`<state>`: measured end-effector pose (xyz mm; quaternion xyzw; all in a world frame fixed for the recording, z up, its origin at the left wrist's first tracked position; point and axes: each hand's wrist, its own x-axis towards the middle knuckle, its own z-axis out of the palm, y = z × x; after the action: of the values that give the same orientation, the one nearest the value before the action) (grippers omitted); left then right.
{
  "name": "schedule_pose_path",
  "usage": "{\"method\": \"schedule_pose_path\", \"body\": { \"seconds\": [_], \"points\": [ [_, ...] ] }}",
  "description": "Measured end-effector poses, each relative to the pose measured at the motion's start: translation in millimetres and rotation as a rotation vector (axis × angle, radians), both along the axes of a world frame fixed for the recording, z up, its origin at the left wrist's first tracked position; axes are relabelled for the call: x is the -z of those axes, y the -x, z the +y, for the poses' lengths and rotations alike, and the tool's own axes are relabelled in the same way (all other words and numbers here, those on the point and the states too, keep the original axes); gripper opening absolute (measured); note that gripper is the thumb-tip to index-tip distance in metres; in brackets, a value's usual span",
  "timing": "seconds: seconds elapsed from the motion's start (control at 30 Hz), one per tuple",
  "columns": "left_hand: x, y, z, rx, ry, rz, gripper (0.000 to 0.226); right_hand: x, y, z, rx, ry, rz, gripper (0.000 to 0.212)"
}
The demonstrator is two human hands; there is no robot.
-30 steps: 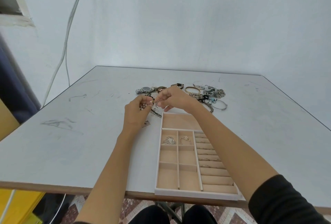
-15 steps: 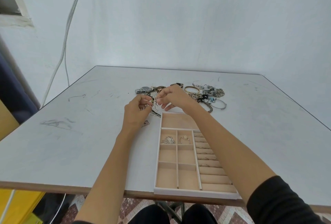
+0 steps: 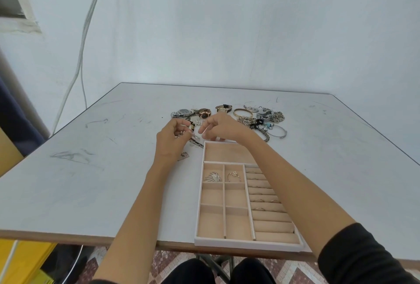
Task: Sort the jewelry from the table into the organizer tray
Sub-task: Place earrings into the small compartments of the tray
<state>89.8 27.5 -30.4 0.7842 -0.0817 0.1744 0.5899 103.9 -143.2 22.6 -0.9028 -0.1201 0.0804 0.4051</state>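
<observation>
The beige organizer tray (image 3: 247, 244) lies at the table's near edge. It holds a silver fan brooch (image 3: 212, 177), a small pearl piece (image 3: 234, 175) and several rings (image 3: 261, 192) in the ring rolls. My left hand (image 3: 169, 145) is closed on a pearl bead bracelet (image 3: 181, 133), just left of the tray's far corner. My right hand (image 3: 219, 128) hovers over the tray's far rim. Its thumb and forefinger point at the bracelet across a small gap, and I cannot make out whether they pinch anything.
The loose jewelry pile (image 3: 259, 122) lies beyond the tray: watches (image 3: 204, 113), a gold bangle (image 3: 242, 112), chains and a silver bangle (image 3: 277, 133). A small tag (image 3: 183, 156) rests by my left wrist. A wall stands behind the table, and cables hang at the left.
My hands were pinched together on the bracelet; now the right fingertips have drawn a little away to the right. The left hand keeps its hold.
</observation>
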Motion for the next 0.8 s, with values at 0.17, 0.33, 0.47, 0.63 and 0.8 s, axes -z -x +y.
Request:
{"method": "schedule_pose_path", "body": {
  "seconds": [0.17, 0.33, 0.47, 0.63, 0.8],
  "points": [
    [-1, 1, -1, 0.009, 0.002, 0.000, 0.018, 0, -1, 8, -0.034, 0.004, -0.131, 0.008],
    [-2, 2, 0, 0.018, 0.016, -0.011, 0.018, 2, -6, 11, -0.045, -0.019, -0.172, 0.006],
    [-3, 2, 0, 0.023, 0.039, -0.014, 0.018, 3, -4, 12, -0.041, -0.064, -0.147, 0.006],
    [-5, 4, -1, 0.035, 0.067, -0.006, 0.018, 2, -3, 11, -0.037, -0.045, -0.100, 0.011],
    [-5, 4, -1, 0.048, 0.091, 0.003, 0.018, 1, -2, 12, -0.044, -0.054, -0.082, 0.014]
  ]
}}
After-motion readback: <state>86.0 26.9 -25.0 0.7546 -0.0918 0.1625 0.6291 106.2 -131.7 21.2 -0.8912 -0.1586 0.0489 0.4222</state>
